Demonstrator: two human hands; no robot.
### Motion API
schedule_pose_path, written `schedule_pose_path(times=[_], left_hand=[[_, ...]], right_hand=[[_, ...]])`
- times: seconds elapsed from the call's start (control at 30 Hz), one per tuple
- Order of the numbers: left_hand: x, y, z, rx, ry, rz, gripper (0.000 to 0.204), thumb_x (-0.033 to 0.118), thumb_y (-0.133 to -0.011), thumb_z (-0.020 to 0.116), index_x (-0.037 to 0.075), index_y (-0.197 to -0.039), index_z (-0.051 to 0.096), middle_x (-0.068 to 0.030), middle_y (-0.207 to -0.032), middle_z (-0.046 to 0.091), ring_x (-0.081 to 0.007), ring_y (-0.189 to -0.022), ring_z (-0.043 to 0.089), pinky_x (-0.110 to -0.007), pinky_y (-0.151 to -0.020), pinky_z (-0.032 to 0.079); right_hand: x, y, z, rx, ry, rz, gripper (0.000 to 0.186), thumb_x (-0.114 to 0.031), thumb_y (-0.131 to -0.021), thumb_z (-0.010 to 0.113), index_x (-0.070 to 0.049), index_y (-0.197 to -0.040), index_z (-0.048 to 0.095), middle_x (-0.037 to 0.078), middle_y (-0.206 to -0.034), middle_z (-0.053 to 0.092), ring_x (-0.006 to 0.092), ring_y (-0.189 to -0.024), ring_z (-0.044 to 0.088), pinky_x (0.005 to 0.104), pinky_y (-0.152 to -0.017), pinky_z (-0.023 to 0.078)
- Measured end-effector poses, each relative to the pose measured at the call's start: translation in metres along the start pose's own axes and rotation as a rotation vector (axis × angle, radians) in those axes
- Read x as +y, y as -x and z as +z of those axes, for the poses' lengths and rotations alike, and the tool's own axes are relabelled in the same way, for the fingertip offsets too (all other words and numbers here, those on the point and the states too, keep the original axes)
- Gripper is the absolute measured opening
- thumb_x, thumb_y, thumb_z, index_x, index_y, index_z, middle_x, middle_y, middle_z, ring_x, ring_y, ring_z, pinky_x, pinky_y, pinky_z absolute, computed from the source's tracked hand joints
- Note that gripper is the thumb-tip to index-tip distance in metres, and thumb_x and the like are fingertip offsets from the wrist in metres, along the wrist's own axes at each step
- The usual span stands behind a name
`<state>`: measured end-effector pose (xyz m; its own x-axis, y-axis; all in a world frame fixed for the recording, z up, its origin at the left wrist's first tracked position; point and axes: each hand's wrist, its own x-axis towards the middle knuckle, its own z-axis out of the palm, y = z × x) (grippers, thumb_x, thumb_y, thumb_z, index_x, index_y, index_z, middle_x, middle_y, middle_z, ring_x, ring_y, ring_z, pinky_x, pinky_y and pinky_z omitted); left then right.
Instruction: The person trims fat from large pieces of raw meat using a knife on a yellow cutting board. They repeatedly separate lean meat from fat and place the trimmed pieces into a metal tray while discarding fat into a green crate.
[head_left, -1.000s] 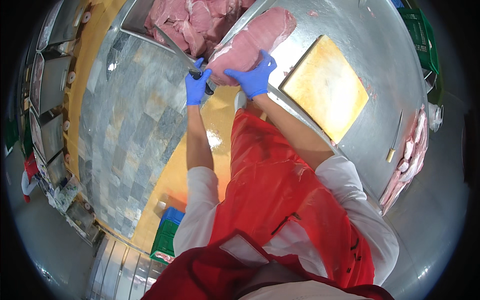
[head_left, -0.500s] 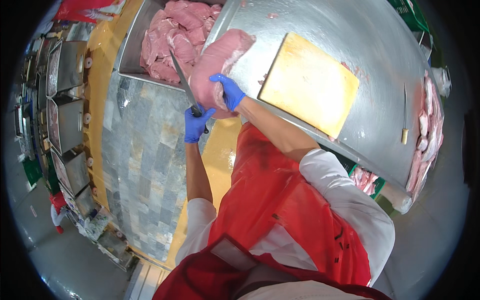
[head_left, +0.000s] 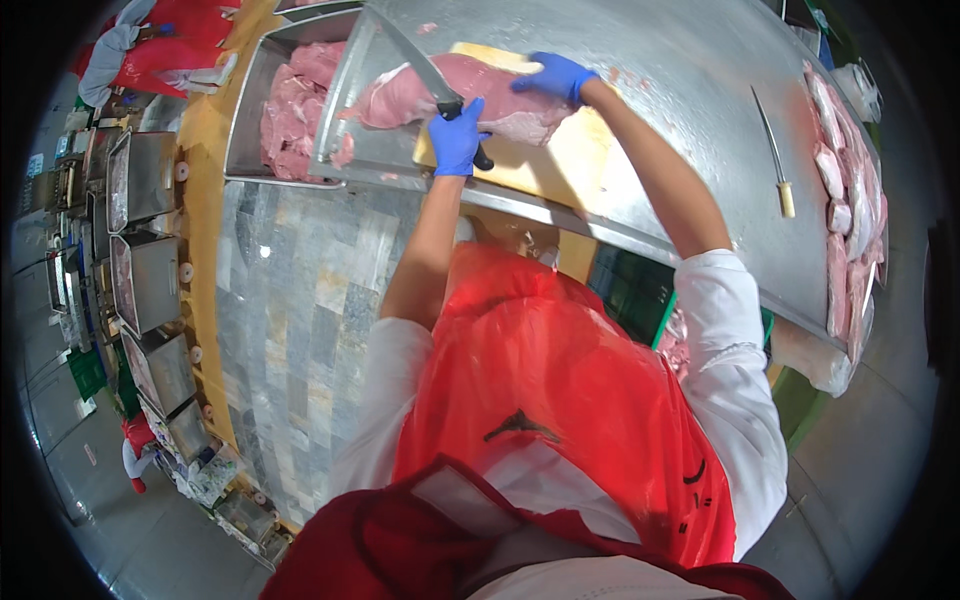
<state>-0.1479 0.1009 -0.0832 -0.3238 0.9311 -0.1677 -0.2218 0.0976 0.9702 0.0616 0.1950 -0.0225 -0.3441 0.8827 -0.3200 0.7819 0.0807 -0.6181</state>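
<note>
My blue-gloved left hand [head_left: 455, 142] is closed around the black handle of a long knife [head_left: 421, 62], whose blade points up and left over the pork. My blue-gloved right hand [head_left: 557, 76] grips the upper right side of a large pink piece of pork [head_left: 503, 100], which lies lengthwise over a yellow cutting board [head_left: 580, 178], its left end reaching past the board onto the steel worktop [head_left: 680, 90]. To the left, a steel bin [head_left: 242, 117] holds many pieces of raw meat [head_left: 288, 112].
A second knife [head_left: 787, 197] with a pale handle lies at the right, beside meat strips [head_left: 840, 170]. Green crates [head_left: 653, 307] stand below the worktop edge. Steel trolleys [head_left: 140, 287] line the far left, with co-workers in red aprons [head_left: 137, 445] at top left and lower left.
The pork has moved right from the bin's edge onto the board and now lies sideways. My hands have moved with it, my right hand farther right, my left still holding the knife.
</note>
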Motion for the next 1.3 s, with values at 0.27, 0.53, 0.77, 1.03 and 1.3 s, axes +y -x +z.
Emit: schedule_pose_path(times=[0.27,0.53,0.77,1.03,1.3], left_hand=[[-0.064,0.117,-0.071,-0.176,-0.451,-0.257,0.029,0.02,-0.083,0.078,0.0,-0.097,0.062,-0.0061,-0.077,0.063,-0.0132,-0.064,0.058,-0.031,-0.053,0.048],[-0.092,0.073,-0.033,-0.243,-0.611,0.004,0.036,0.025,-0.089,0.068,-0.001,-0.111,0.056,-0.0134,-0.083,0.067,-0.0215,-0.071,0.063,-0.038,-0.067,0.051],[-0.102,0.023,0.008,-0.344,-0.511,-0.118,0.036,0.034,-0.095,0.061,0.0,-0.105,0.059,-0.0145,-0.077,0.067,-0.0282,-0.068,0.066,-0.042,-0.064,0.051],[-0.114,0.072,-0.005,-0.299,-0.664,0.093,0.033,0.03,-0.099,0.056,-0.002,-0.107,0.056,-0.0109,-0.074,0.062,-0.0199,-0.064,0.061,-0.036,-0.062,0.049],[-0.112,0.063,0.018,-0.35,-0.465,-0.162,0.033,0.029,-0.097,0.055,-0.004,-0.103,0.052,-0.0233,-0.079,0.061,-0.0382,-0.077,0.063,-0.047,-0.07,0.048]], right_hand=[[0.131,0.131,0.127,0.524,0.251,-0.013,0.096,-0.061,-0.072,0.074,-0.02,-0.151,0.038,0.022,-0.156,0.027,0.0429,-0.144,0.026,0.062,-0.116,0.019],[0.109,0.06,0.115,0.399,0.475,-0.071,0.075,-0.052,-0.079,0.072,-0.026,-0.145,0.046,0.011,-0.144,0.049,0.0342,-0.141,0.035,0.0636,-0.115,0.02],[0.124,0.03,0.055,0.174,0.111,-0.018,0.065,-0.045,-0.069,0.078,-0.019,-0.128,0.065,0.011,-0.125,0.066,0.0305,-0.112,0.064,0.0371,-0.098,0.051],[0.138,0.032,0.064,0.244,-0.016,0.004,0.058,-0.042,-0.076,0.08,-0.016,-0.126,0.067,0.009,-0.123,0.068,0.0263,-0.111,0.065,0.0345,-0.098,0.05],[0.142,0.024,0.066,0.228,-0.09,-0.015,0.057,-0.045,-0.076,0.079,-0.016,-0.124,0.068,0.011,-0.119,0.069,0.0291,-0.11,0.066,0.0355,-0.097,0.051]])
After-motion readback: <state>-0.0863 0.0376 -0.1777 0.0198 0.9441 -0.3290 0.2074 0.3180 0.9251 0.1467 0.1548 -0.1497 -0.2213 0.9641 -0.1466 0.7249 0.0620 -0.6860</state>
